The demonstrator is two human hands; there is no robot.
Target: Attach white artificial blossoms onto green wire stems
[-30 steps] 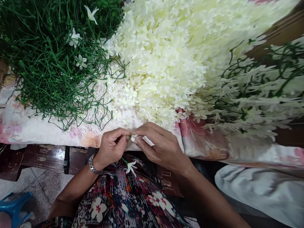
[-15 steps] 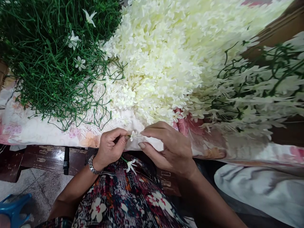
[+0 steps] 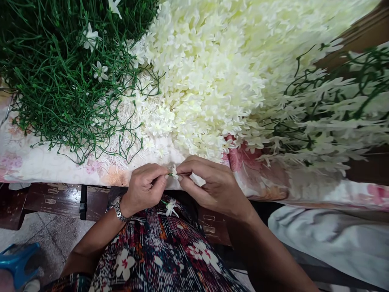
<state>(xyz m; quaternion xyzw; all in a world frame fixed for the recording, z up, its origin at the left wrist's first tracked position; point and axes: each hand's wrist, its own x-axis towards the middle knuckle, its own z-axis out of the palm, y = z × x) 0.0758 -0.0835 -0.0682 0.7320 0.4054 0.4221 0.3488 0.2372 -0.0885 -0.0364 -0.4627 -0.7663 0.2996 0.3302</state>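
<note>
At the table's front edge my left hand [image 3: 148, 184] is closed in a pinch on the thin green stem of an artificial flower. The stem's white blossom [image 3: 174, 172] sits between my two hands. Thumb and forefinger of my right hand [image 3: 212, 184] are closed on the blossom's right side, and its stamens are hidden by those fingers. Below my left hand hangs a second white flower [image 3: 171, 208] on a green stem, in front of the patterned clothing.
Green plastic stems [image 3: 69, 89] lie heaped at the left. White blossoms [image 3: 206, 81] form a large pile in the middle. Loose white stamens [image 3: 121, 117] lie between them. Flowers on stems [image 3: 322, 121] are bunched at the right on the floral cloth [image 3: 60, 166]. A blue stool [image 3: 21, 261] stands lower left.
My right thumb and forefinger have closed from an open pose onto the blossom. The lower flower has swung slightly up and right. The camera view has shifted a little.
</note>
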